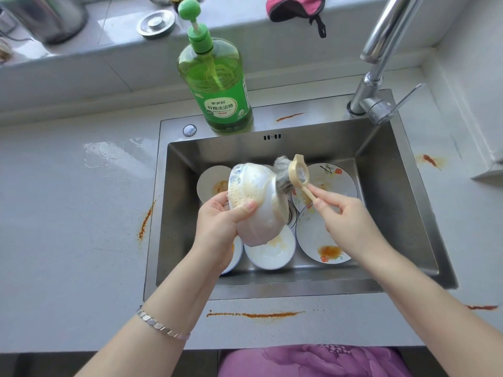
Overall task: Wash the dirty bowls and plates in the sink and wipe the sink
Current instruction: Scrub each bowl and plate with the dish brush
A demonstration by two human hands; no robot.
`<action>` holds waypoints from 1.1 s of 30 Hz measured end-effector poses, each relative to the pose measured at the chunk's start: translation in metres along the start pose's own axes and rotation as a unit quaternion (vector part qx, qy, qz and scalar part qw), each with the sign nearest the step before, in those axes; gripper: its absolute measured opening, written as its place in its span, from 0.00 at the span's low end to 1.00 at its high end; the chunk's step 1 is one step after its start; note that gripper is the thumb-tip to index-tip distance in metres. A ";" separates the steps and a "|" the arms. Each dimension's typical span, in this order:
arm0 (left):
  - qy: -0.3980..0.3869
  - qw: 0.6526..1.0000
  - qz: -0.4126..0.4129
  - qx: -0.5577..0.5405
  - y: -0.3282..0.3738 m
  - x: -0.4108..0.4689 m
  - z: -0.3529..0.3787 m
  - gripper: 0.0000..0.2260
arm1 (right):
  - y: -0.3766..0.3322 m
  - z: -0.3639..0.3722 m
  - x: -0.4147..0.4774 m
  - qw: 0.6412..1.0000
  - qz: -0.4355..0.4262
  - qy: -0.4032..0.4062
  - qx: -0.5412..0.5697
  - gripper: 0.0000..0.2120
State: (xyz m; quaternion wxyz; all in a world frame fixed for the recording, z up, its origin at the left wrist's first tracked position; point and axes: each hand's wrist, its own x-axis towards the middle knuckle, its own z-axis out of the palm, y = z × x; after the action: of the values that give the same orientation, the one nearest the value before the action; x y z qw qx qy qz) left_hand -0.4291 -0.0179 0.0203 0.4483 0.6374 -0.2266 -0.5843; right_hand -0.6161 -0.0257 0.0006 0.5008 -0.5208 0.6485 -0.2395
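Left hand (217, 221) grips the soapy bowl (261, 213) tilted above the sink (394, 202), probably so suds fall inside; right hand (345, 213) pinches the dish brush (295, 175) at its rim.

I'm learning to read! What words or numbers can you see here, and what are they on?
"家家宜": top of the front label on the green soap bottle.
"柠檬洗洁精": the bigger line just below, on the same label.
The smaller print lower on that label and on the bottle's side strip is too blurred to read.
Nothing else readable shows.
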 end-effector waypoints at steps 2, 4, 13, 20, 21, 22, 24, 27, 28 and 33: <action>0.029 1.000 0.012 -0.002 0.002 0.004 0.004 0.07 | -0.006 0.009 -0.008 0.999 -0.027 0.000 -0.038 0.16; 0.058 0.998 0.021 -0.011 0.006 0.009 0.005 0.05 | -0.008 0.019 -0.021 0.996 -0.055 0.011 -0.075 0.17; 0.111 0.993 0.003 -0.037 0.010 0.014 0.011 0.02 | 0.000 0.041 -0.053 0.979 -0.119 0.005 -0.166 0.20; 0.092 0.995 0.008 -0.034 0.011 0.008 0.010 0.06 | -0.006 0.039 -0.044 0.982 -0.143 0.017 -0.120 0.21; 0.097 0.994 0.004 -0.046 0.012 0.007 0.009 0.06 | -0.004 0.040 -0.053 0.984 -0.135 -0.003 -0.119 0.21; 0.101 0.993 -0.001 -0.059 0.012 0.006 0.008 0.06 | -0.001 0.040 -0.058 0.986 -0.124 -0.015 -0.115 0.21; 0.108 0.991 -0.009 -0.079 0.011 0.004 0.008 0.05 | 0.002 0.038 -0.053 0.989 -0.099 -0.018 -0.103 0.19; 0.110 0.988 -0.010 -0.107 0.011 0.002 0.013 0.04 | -0.006 0.037 -0.033 0.992 -0.097 0.008 -0.075 0.19; 0.116 0.986 -0.007 -0.119 0.012 0.002 0.015 0.04 | -0.009 0.039 -0.033 0.993 -0.100 0.011 -0.064 0.19; 0.139 0.968 0.026 -0.206 0.019 0.006 0.018 0.03 | -0.003 0.054 -0.060 0.996 -0.081 -0.026 0.002 0.19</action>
State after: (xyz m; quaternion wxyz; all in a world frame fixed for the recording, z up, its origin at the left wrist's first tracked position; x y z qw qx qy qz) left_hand -0.4407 -0.0384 0.0346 0.6117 0.6005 -0.0535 -0.5122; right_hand -0.5691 0.0396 0.0060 0.4976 -0.5768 0.5902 -0.2673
